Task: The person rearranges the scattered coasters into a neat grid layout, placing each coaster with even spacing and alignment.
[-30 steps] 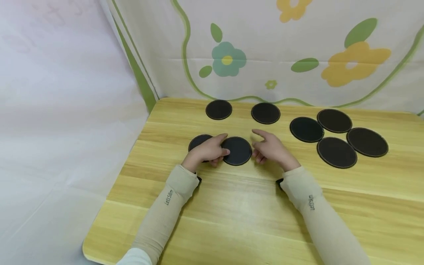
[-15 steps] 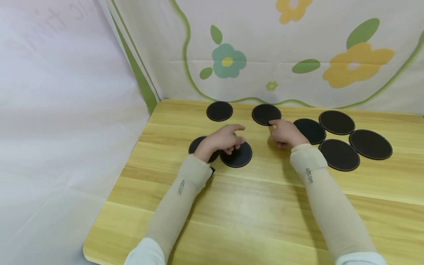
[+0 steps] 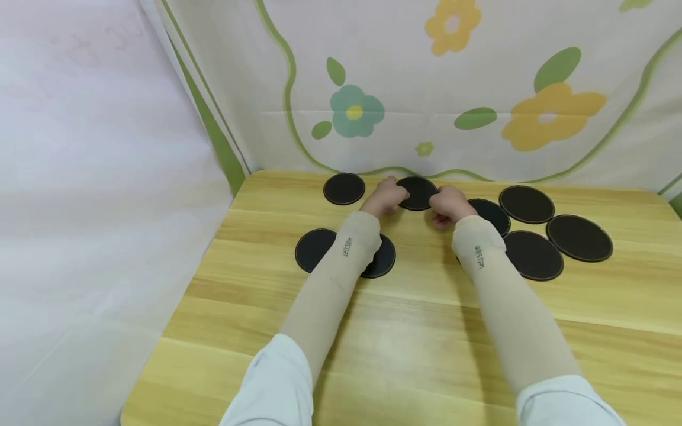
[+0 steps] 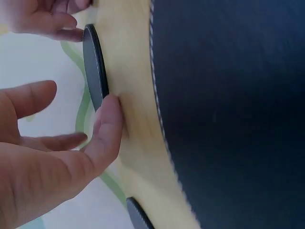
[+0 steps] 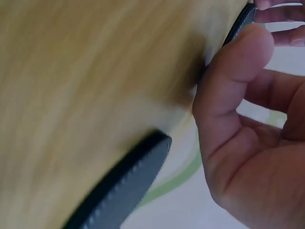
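Note:
Both hands flank a round black coaster at the back of the table. My left hand is at its left edge; in the left wrist view a finger touches or nearly touches that coaster, and the thumb stands away from it. At the opposite edge is my right hand, fingers bent; the right wrist view shows a thumb gap with nothing held. The coaster lies flat with stitching along its border. Beneath my left forearm, a front coaster is partly covered.
Another coaster lies at the back left, and one more coaster in front of it. Several coasters form a cluster on the right. A flower-patterned cloth hangs behind the wooden table.
My left hand has gone from the front coasters forward to the back coaster's left edge. My right hand has moved forward to its right edge. The coasters appear in the same arrangement.

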The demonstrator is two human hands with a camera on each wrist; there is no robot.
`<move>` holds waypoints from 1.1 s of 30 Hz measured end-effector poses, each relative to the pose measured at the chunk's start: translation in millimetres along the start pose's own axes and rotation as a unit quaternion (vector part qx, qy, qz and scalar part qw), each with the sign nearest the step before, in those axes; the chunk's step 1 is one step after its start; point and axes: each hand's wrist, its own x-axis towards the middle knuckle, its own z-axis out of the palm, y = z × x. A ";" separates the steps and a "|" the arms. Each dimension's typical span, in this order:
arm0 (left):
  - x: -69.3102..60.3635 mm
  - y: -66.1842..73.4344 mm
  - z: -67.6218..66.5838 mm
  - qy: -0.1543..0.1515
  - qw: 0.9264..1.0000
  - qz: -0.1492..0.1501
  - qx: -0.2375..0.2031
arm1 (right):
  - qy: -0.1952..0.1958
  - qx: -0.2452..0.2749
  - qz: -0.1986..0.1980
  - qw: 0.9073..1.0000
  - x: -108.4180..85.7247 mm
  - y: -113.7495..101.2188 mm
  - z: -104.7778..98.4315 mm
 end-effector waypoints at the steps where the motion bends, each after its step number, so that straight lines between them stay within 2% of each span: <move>1: 0.9 -0.9 0.9 0.002 1.000 -0.001 -0.022 | -0.002 0.020 0.004 1.000 0.9 0.4 1.1; 3: 1.5 -2.5 1.2 0.003 0.997 -0.003 -0.071 | -0.002 0.061 0.011 0.998 1.4 0.5 2.7; 6: 0.6 -3.4 -2.7 -0.007 0.988 -0.014 -0.155 | 0.003 0.118 0.018 0.993 -1.2 -3.2 3.7; 9: 0.7 -5.0 -6.2 -0.019 0.980 -0.022 -0.199 | 0.016 0.183 0.007 0.983 -4.5 -5.9 4.8; 11: 0.4 -4.9 -6.9 -0.016 0.978 -0.017 -0.208 | 0.029 0.212 -0.012 0.977 -7.4 -7.0 5.0; 13: -1.0 -5.1 -6.5 -0.004 0.978 0.000 -0.211 | 0.037 0.227 -0.033 0.973 -11.1 -7.5 4.6; 17: -5.4 -6.7 -6.4 0.024 0.977 0.032 -0.210 | 0.039 0.227 -0.066 0.971 -20.1 -6.3 3.4; 19: -9.3 -7.4 -7.3 0.029 0.976 0.038 -0.213 | 0.034 0.230 -0.075 0.970 -24.1 -5.9 3.0; 27: -29.6 -3.2 -13.8 0.009 0.969 0.048 -0.242 | -0.008 0.227 -0.108 0.968 -45.7 -8.8 -3.4; 33: -48.2 -1.8 -19.0 -0.025 0.974 0.073 -0.212 | -0.024 0.228 -0.123 0.966 -66.3 -9.0 -6.1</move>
